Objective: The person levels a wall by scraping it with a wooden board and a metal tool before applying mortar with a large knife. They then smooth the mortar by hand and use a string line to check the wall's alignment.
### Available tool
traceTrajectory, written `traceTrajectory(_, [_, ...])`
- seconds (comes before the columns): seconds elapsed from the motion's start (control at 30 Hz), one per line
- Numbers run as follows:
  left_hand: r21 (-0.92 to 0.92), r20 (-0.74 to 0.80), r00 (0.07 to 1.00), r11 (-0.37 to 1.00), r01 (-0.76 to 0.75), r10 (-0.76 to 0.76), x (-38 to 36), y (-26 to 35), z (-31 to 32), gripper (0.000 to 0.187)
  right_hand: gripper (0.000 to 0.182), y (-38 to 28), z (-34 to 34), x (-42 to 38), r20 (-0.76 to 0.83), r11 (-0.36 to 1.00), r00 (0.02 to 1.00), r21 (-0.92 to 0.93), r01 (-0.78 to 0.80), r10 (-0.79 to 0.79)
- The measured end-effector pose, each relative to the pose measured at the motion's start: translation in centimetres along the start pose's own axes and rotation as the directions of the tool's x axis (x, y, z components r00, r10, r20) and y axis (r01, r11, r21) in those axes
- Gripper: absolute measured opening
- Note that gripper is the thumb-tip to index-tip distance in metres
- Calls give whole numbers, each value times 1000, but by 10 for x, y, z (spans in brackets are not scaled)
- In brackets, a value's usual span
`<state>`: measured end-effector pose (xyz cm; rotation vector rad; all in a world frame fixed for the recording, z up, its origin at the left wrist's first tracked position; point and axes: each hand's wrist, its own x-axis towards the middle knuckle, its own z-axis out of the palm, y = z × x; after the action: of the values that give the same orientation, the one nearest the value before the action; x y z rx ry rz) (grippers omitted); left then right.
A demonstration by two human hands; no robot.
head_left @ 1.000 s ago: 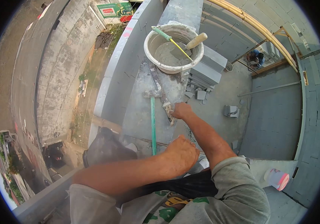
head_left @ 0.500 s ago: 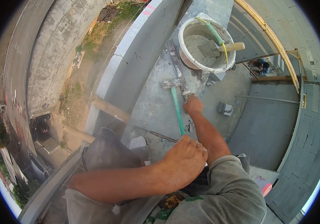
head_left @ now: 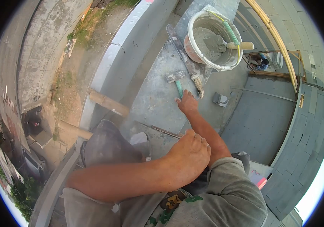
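My right hand is around the green handle of a hammer, thumb and fingers on either side. The hammer's block-shaped head is coated in dried mortar, and my hand and forearm hide the lower handle. Beside it on the grey slab lies a long flat blade with a worn handle. Closer to my body, my left hand is curled into a fist; whatever is inside it is hidden. A thin metal bar lies just beyond that fist.
A bucket of wet mortar stands on the slab, a wooden-handled trowel resting in it. A small grey block is at right. Bamboo poles rise behind. Left of the wall is a drop to the ground. Another person is below.
My right hand has left the end of the long blade's handle and moved left onto the hammer handle. My left hand stays curled near my body. The view has shifted slightly.
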<state>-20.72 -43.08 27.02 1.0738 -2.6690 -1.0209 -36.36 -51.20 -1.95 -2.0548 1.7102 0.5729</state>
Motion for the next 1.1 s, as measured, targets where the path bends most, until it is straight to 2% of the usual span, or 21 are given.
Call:
traceTrajectory(0.13, [-7,8,1000,1000,17,-17,-3,-6,-5,40,36,9,16,16,-31,998,998,-30,48,-48])
traceTrajectory(0.2, [-25,23,1000,1000,12,-12,-4,-8,-8,40,33,15,8,20,-129,995,989,-77,64,-73])
traceTrajectory(0.3, [10,-19,1000,1000,-4,4,-5,-10,-3,37,34,15,-8,33,-87,993,995,-110,47,-57])
traceTrajectory(0.4, [24,-72,997,1000,-12,13,-6,-12,-4,34,34,6,-23,44,-109,992,994,-130,12,-26])
traceTrajectory(0.53, [-14,-12,1000,1000,-25,24,-7,-13,-3,33,34,-6,-31,62,-145,992,987,-117,54,-71])
traceTrajectory(0.63, [-64,-13,1000,998,-24,23,-4,-19,-5,29,37,-24,-41,75,-200,990,980,-139,-3,-25])
traceTrajectory(0.73, [-85,-14,999,996,31,-32,3,-41,-16,25,42,-38,-60,75,-133,992,991,-120,-47,31])
traceTrajectory(0.77, [-88,-18,999,995,46,-48,6,-52,-23,22,39,-41,-70,73,-144,998,989,-55,20,-28])
traceTrajectory(0.8, [-115,-20,994,988,102,-105,10,-66,-31,21,37,-43,-82,69,-162,996,983,8,89,-86])
traceTrajectory(0.83, [-140,-21,987,978,154,-158,14,-80,-38,20,37,-42,-98,63,-162,997,984,3,73,-71])
traceTrajectory(0.9, [-148,-129,943,946,289,-308,20,-109,-48,21,39,-30,-130,55,3,979,984,105,175,-176])
traceTrajectory(0.93, [-201,-104,925,918,342,-367,25,-123,-56,25,39,-18,-139,55,-6,982,987,98,163,-163])
traceTrajectory(0.97, [-253,-76,902,883,395,-425,28,-133,-63,28,40,-5,-148,56,-13,945,954,135,299,-300])
traceTrajectory(1.0, [-253,-84,905,888,385,-416,32,-140,-64,28,41,2,-156,56,-22,887,901,171,430,-433])
traceTrajectory(1.03, [-256,-93,890,874,412,-446,35,-145,-62,31,42,0,-170,50,41,945,946,83,317,-321])
traceTrajectory(1.1, [-258,-110,877,866,429,-467,37,-149,-60,33,42,0,-195,38,23,960,960,25,278,-279])
